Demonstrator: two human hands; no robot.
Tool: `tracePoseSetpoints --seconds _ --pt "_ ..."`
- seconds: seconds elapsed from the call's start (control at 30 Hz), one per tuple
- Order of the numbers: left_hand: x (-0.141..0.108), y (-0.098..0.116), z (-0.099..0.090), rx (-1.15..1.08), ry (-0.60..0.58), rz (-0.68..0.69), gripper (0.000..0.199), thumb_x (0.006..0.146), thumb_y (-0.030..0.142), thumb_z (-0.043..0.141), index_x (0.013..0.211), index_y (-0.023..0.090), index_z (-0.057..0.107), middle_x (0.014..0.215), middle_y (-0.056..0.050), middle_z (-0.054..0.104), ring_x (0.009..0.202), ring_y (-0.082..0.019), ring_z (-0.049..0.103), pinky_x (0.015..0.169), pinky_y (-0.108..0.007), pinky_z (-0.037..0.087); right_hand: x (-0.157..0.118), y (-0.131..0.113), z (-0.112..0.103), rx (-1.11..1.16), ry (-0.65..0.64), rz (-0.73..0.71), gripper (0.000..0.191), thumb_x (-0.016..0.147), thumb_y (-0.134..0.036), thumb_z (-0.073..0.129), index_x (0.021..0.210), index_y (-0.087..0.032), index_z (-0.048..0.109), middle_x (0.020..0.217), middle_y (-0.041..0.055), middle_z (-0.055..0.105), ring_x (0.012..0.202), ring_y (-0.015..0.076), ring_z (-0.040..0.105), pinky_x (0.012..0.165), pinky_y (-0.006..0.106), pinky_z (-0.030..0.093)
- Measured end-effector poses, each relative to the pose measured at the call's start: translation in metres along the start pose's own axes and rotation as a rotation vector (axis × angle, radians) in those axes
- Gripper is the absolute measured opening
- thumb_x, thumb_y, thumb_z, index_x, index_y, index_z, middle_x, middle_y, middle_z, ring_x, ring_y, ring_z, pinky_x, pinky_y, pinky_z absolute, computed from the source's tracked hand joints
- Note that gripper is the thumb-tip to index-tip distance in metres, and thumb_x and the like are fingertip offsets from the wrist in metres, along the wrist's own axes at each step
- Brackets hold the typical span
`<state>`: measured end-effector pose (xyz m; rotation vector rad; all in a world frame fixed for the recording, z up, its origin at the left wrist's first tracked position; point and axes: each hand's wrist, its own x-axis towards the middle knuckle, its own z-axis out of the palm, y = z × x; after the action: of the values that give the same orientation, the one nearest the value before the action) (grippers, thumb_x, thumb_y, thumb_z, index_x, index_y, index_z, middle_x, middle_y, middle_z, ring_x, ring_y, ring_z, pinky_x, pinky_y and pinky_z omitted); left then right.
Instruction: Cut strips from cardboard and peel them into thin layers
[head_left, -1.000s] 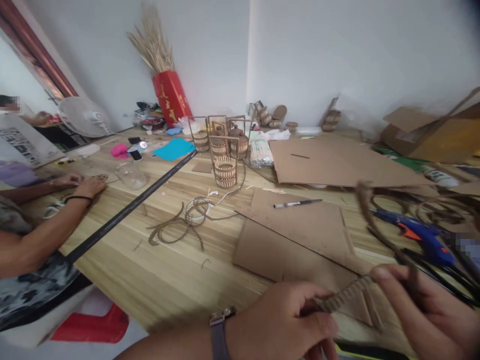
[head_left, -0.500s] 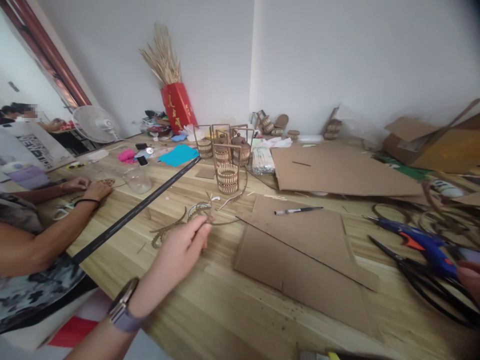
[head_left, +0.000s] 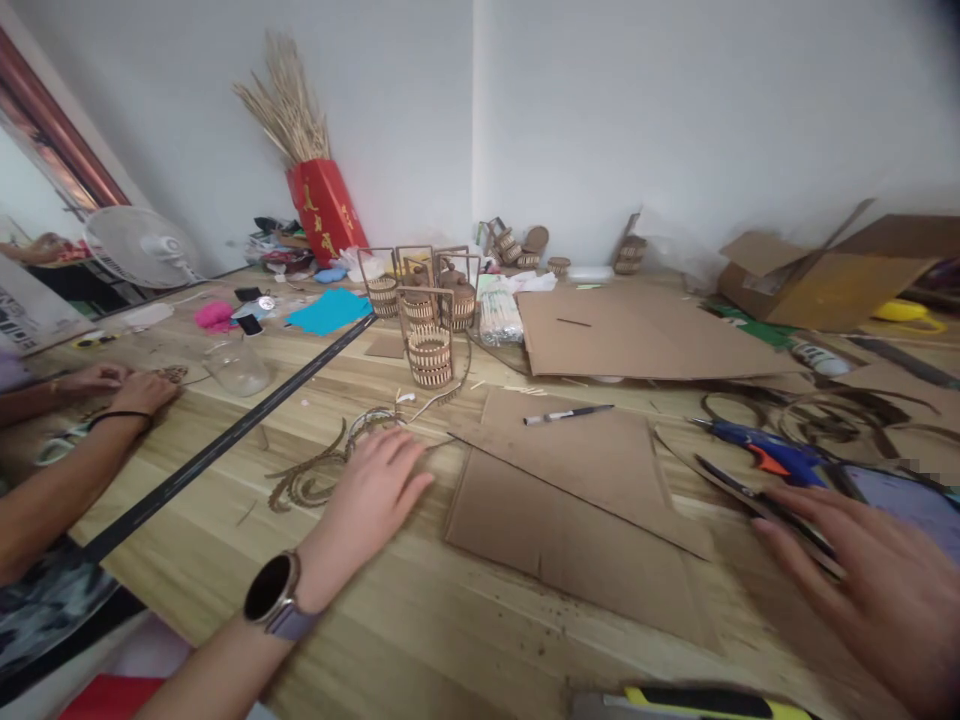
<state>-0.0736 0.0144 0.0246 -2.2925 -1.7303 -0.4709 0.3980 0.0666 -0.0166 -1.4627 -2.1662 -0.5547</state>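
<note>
My left hand [head_left: 379, 485] lies palm down with its fingers stretched out, at the edge of a loose coil of thin brown strips [head_left: 307, 485] on the table. Beside its fingertips, a thin strip runs toward the cardboard. Over a pair of black scissors [head_left: 727, 482], my right hand [head_left: 870, 575] reaches with thumb and fingers apart, one on either side of the scissors. Most of the handles are hidden under that hand. Just beyond is a blue hot glue gun [head_left: 772, 452]. Between my hands lie cardboard sheets [head_left: 547, 520], a long thin dark strip [head_left: 577, 492] and a pen [head_left: 568, 414].
Small slatted baskets [head_left: 430, 358] with tall handles stand mid-table. A larger cardboard sheet [head_left: 652, 335] and an opened box [head_left: 832, 285] are behind. A yellow-black cutter [head_left: 697, 702] lies at the near edge. At left, another person's hands [head_left: 135, 390] work near a glass jar [head_left: 236, 368].
My left hand has loosened from a pinch and now lies with fingers stretched. My right hand has come in from the right edge over the scissors. The view has swung slightly right.
</note>
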Motion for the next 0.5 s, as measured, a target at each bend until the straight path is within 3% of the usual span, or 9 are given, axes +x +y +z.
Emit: tracePoseSetpoints --seconds 0.1,0.23,0.37,0.5 --pt "0.005 0.031 0.004 -0.058 -0.234 0.064 0.034 0.094 0.03 0.061 0.124 0.015 0.064 0.134 -0.015 0.062 0.12 -0.032 0.059 0.103 -0.05 0.049 0.011 -0.035 0.002 0.13 -0.07 -0.195 0.046 0.097 -0.053 0.036 0.104 -0.022 0.07 0.103 0.0122 0.075 0.105 0.0306 0.067 0.094 0.048 0.05" --pt "0.006 0.058 0.009 -0.09 -0.43 0.079 0.045 0.088 0.035 0.071 0.128 0.015 0.063 0.142 -0.018 0.056 0.124 -0.035 0.058 0.102 -0.05 0.051 0.021 -0.059 0.02 0.242 -0.241 -0.189 0.049 0.093 -0.058 0.046 0.121 -0.023 0.067 0.119 0.0107 0.072 0.114 0.0302 0.065 0.094 0.048 0.052" --pt "0.001 0.074 0.01 -0.126 -0.466 0.113 0.036 0.091 0.026 0.068 0.125 0.016 0.065 0.143 -0.014 0.056 0.129 -0.031 0.055 0.108 -0.045 0.048 0.027 -0.052 0.03 0.322 -0.328 -0.14 0.046 0.094 -0.052 0.046 0.123 -0.021 0.065 0.117 0.0118 0.073 0.105 0.0288 0.069 0.091 0.047 0.055" --pt "0.0 0.075 0.015 -0.204 -0.436 0.132 0.035 0.092 0.03 0.066 0.125 0.019 0.064 0.143 -0.013 0.056 0.128 -0.029 0.056 0.107 -0.042 0.048 0.029 -0.036 0.026 0.332 -0.325 -0.151 0.039 0.093 -0.046 0.046 0.114 -0.021 0.068 0.104 0.0116 0.076 0.092 0.0276 0.072 0.082 0.044 0.059"
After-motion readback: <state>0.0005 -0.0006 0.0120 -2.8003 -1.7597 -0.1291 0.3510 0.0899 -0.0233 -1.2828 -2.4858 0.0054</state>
